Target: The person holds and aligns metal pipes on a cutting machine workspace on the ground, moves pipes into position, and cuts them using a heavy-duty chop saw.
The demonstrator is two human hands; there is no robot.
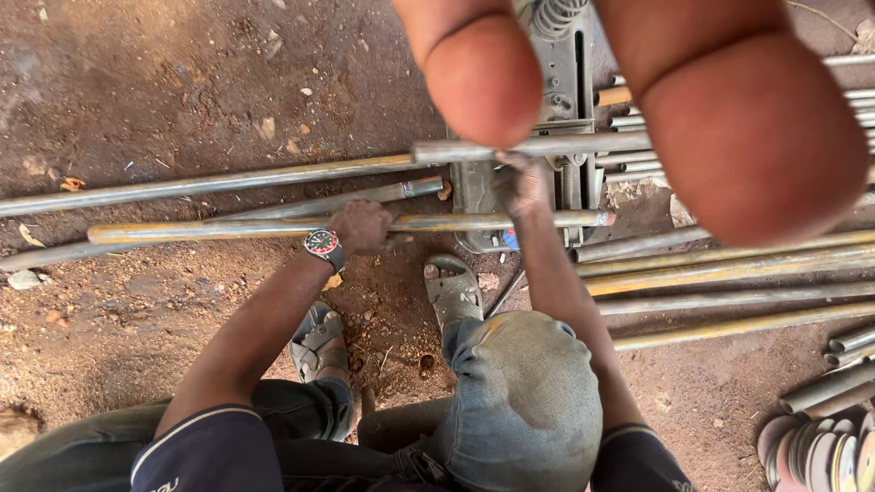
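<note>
Two blurred fingertips sit right in front of the lens at the top, one smaller point(476, 77) and one larger point(743, 123). They hold nothing I can see, and I cannot tell which of my hands they belong to. Below me a co-worker in a grey cap point(524, 392) crouches on the dirt. Their watch-wearing hand point(362, 228) grips a rusty pipe point(210, 230). Their other hand point(521, 187) rests where a grey pipe point(228, 182) meets a metal cutting machine point(570, 100).
More long pipes point(729, 269) lie in a loose pile on the right of the reddish dirt ground. A stack of worn cutting discs point(816, 451) sits at the bottom right. The co-worker's sandalled feet point(451, 292) are planted just before the machine.
</note>
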